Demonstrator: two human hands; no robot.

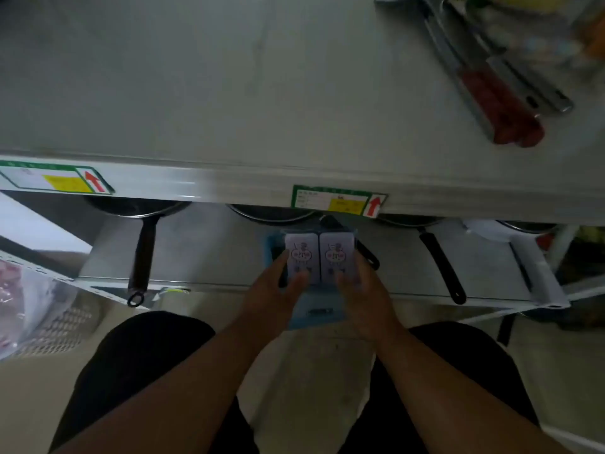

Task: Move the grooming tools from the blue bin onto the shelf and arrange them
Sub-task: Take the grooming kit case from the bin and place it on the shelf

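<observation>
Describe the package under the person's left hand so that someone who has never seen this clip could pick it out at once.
Start at the pale shelf edge with green-bordered arrow labels, then drop to the blue bin in front of the person. Two matching white packages stand side by side above it. The one meant is the left package, held by the left hand; its twin, the right package, is held by the right hand.

Your hands cover most of the pale blue plastic bin [319,311], so you cannot see its contents. The print on the two white rectangular packs [319,257] is too small to read. The grey metal shelf's front edge [229,188] hides the dark frying pans' bowls [137,206].
</observation>
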